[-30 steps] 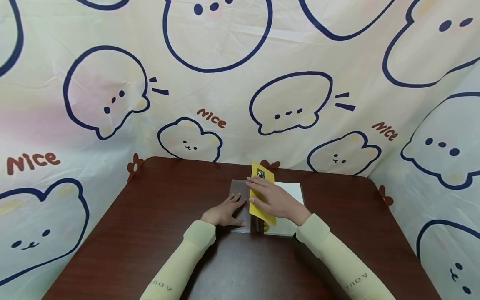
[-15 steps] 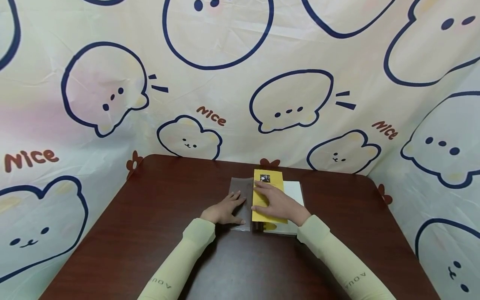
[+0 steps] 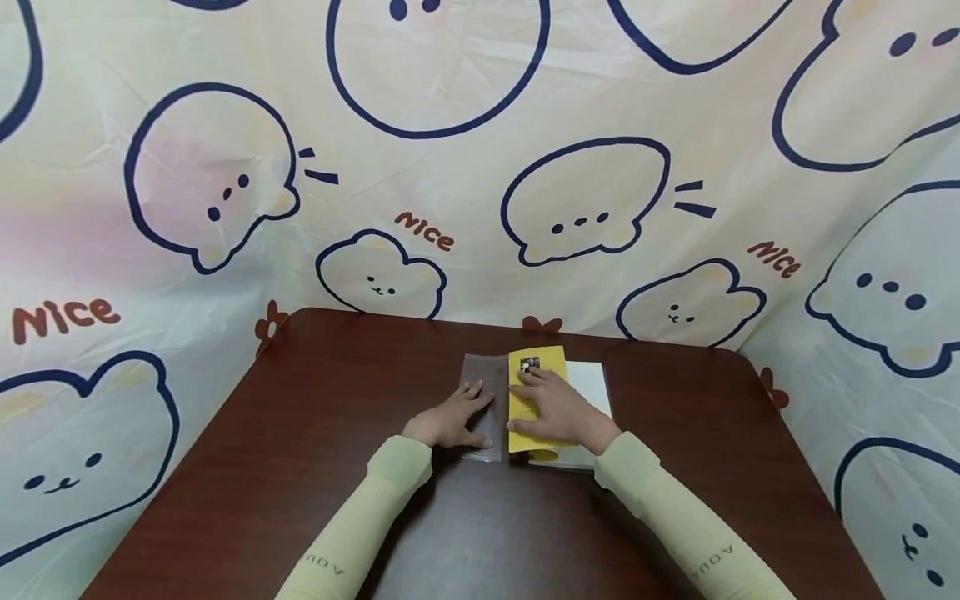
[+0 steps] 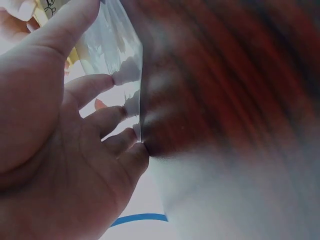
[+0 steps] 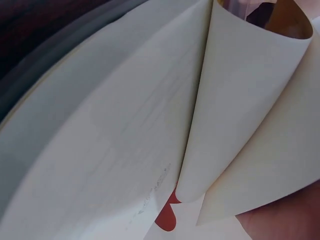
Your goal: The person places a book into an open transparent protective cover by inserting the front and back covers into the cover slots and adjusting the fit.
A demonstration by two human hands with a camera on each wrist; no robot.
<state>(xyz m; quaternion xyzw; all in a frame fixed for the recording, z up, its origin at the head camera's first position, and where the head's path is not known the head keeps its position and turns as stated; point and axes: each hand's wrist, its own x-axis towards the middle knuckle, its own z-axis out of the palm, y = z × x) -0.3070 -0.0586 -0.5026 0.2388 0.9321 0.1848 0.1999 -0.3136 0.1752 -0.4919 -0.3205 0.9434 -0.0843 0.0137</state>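
- Nearest, the dark table (image 3: 465,533) runs up to the notebook (image 3: 590,382), which lies spread toward the far side; you can expect it to be light and easily nudged.
- Your left hand (image 3: 448,422) grasps nothing: its fingers fan over the clear cover (image 3: 480,367) at left, probably slick and floppy.
- Your right hand (image 3: 561,410) also clenches nothing, fingers spread on the yellow sheet (image 3: 523,408) over the right pages.
- That sheet looks thin, springy and easily creased; hold it lightly by its far edge, beyond the photo (image 3: 529,363).
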